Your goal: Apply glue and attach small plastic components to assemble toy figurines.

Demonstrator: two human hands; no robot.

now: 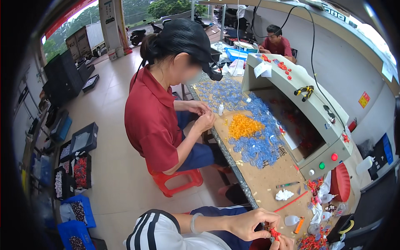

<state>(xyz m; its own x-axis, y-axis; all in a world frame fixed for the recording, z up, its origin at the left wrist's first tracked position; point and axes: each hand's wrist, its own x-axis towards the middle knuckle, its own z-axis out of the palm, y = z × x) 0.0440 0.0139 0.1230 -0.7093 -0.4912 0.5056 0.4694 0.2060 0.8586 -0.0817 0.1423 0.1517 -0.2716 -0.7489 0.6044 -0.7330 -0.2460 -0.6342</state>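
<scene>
At the lower edge, my left hand (pixel 252 223), with a pale bangle on its wrist, reaches in from a white sleeve with dark stripes. Its fingers pinch a small red plastic piece (pixel 274 234). Close below, my right hand (pixel 283 243) is partly cut off by the frame; its fingers close on the lower part of the same piece. The piece's exact kind is too small to make out. Near my hands on the table lie a small white bottle (pixel 291 220), an orange strip-shaped object (pixel 298 225) and a heap of red pieces (pixel 313 241).
A co-worker in a red shirt (pixel 154 121) sits at the left table edge, hands together. Orange pieces (pixel 244 126) and blue pieces (pixel 260 152) cover the cardboard-topped table (pixel 266 179). A cream machine (pixel 329 146) with buttons stands beyond; another person (pixel 278 43) sits farther back.
</scene>
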